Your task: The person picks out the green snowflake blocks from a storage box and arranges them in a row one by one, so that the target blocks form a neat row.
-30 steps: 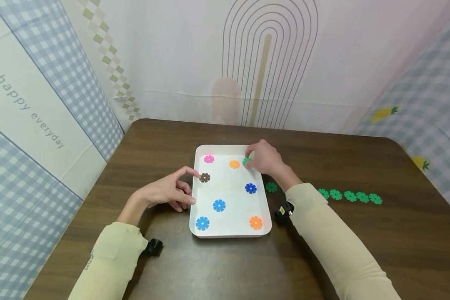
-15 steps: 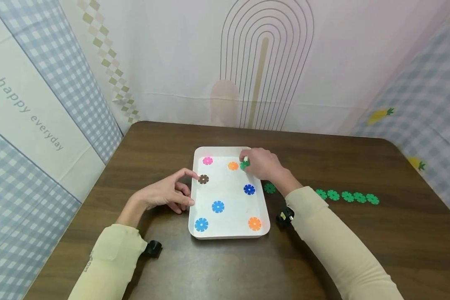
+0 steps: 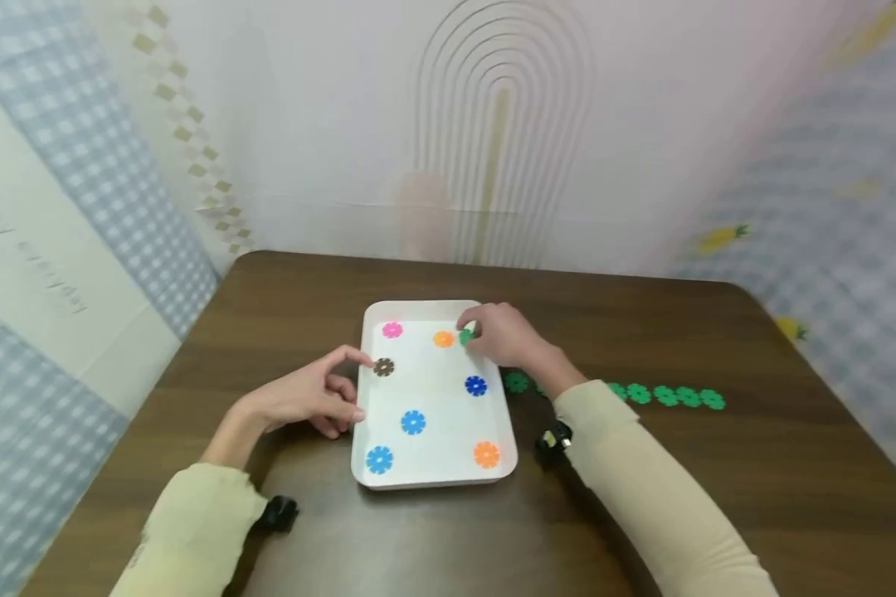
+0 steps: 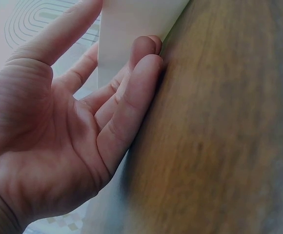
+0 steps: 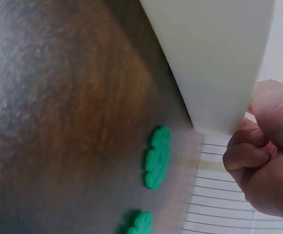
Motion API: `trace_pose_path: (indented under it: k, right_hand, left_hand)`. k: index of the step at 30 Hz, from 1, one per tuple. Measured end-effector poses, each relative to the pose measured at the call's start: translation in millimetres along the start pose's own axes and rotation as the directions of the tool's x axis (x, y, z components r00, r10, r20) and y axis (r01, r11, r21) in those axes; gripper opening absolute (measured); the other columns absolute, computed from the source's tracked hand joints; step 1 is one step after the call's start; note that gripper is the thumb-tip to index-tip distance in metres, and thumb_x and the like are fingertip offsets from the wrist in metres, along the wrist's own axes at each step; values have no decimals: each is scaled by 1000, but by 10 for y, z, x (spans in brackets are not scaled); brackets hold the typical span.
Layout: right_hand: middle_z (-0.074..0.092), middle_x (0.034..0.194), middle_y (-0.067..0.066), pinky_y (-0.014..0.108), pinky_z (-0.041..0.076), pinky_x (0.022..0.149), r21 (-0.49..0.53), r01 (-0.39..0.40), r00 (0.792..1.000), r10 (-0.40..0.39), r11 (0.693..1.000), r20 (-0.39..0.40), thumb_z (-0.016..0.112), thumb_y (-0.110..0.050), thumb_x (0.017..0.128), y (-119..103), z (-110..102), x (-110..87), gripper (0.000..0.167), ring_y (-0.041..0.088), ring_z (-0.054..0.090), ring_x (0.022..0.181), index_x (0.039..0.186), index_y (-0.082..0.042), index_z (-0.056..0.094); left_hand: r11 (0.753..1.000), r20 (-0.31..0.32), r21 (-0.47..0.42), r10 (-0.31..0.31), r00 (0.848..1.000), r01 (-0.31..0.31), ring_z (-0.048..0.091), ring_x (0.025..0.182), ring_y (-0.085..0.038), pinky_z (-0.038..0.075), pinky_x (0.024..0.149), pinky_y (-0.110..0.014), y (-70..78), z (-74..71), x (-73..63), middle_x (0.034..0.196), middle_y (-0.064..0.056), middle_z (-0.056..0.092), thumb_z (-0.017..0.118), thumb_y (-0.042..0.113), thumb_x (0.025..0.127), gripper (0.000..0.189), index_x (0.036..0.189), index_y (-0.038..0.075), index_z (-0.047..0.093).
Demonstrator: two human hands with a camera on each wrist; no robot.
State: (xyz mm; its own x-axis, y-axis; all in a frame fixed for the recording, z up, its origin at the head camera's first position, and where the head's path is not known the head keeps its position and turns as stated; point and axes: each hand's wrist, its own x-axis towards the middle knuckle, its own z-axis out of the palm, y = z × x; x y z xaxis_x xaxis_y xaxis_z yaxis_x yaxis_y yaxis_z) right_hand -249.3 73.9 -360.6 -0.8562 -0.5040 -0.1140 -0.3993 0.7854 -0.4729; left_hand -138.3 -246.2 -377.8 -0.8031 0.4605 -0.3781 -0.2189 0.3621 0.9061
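A white tray (image 3: 448, 390) lies on the brown table with several notched, flower-shaped plastic discs in it. At its far right corner my right hand (image 3: 504, 336) reaches over the rim and pinches a green notched disc (image 3: 466, 336) between thumb and index finger. That disc is partly hidden by the fingers. My left hand (image 3: 306, 394) rests against the tray's left rim, index fingertip beside a brown disc (image 3: 384, 367) and thumb on the rim lower down. In the left wrist view, the other fingers are loosely bent beside the tray's outer wall (image 4: 122, 29).
Inside the tray lie pink (image 3: 392, 330), orange (image 3: 486, 454), dark blue (image 3: 475, 385) and light blue (image 3: 413, 422) discs. Right of the tray, a row of green discs (image 3: 664, 395) runs along the table, partly hidden under the right forearm. A patterned curtain (image 3: 328, 124) hangs behind.
The right hand has come slightly down and inward at the tray's far right corner, with the green disc at its fingertips. The left hand stays at the rim. The whole view has shifted a little.
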Motion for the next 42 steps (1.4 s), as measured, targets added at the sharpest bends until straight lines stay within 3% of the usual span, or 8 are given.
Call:
trace_pose_path:
  k: [5,12,18,21,25,29,35,42]
  right_hand:
    - [72,106,9,34,59,75,139,-71,992,84,988,-92,79,-15,96,22,-207,-98,31,26,64,93,127,-12,73]
    - [71,104,8,36,59,77,292,-83,986,122,953,-116,81,-23,95,-15,-339,-212,36,28,65,95,129,-15,72]
    - [74,102,11,48,59,86,404,-40,983,107,914,-146,80,-23,95,66,-430,-424,37,36,68,96,129,-12,71]
    - [76,101,15,46,57,91,449,-33,981,114,893,-155,80,-25,95,111,-467,-556,37,37,69,99,129,-13,71]
    - [77,104,19,44,54,93,479,-63,973,162,875,-168,81,-28,95,209,-509,-743,38,38,68,101,129,-15,71]
    - [76,107,22,45,54,88,489,-90,960,206,868,-188,79,-29,96,369,-544,-952,39,41,65,100,131,-14,70]
    - [77,111,15,35,54,83,479,-135,943,261,868,-206,77,-36,98,671,-623,-1290,45,30,66,102,136,-15,68]
    - [73,99,-5,32,47,60,500,-141,926,292,855,-240,75,-31,101,998,-683,-1592,47,13,54,72,142,-12,63]
  left_hand:
    - [999,18,-4,44,999,-44,72,80,-30,63,71,-42,68,0,107,94,-10,63,83,16,92,76,152,17,36]
    - [999,7,6,32,999,-32,71,78,-31,63,70,-42,48,-57,66,94,-11,62,83,14,92,77,152,16,34]
    - [999,4,10,33,999,-33,69,75,-31,63,70,-42,63,-46,47,94,-10,62,83,15,92,78,152,15,34]
    - [1000,3,6,29,1000,-29,68,74,-31,63,70,-42,65,-51,42,94,-10,62,83,15,92,78,152,15,34]
    - [1000,5,1,30,1000,-30,68,74,-30,64,70,-42,68,-51,43,94,-10,61,83,15,92,78,152,15,34]
    - [1000,9,1,29,1000,-29,68,74,-30,63,70,-42,68,-47,55,94,-10,61,84,15,91,79,152,15,34]
    - [999,10,8,31,999,-31,68,74,-30,63,70,-42,66,-43,69,94,-10,62,84,16,91,79,152,15,34]
    - [999,10,5,35,999,-35,68,74,-30,63,70,-41,63,-43,43,94,-10,62,84,16,92,80,153,15,33]
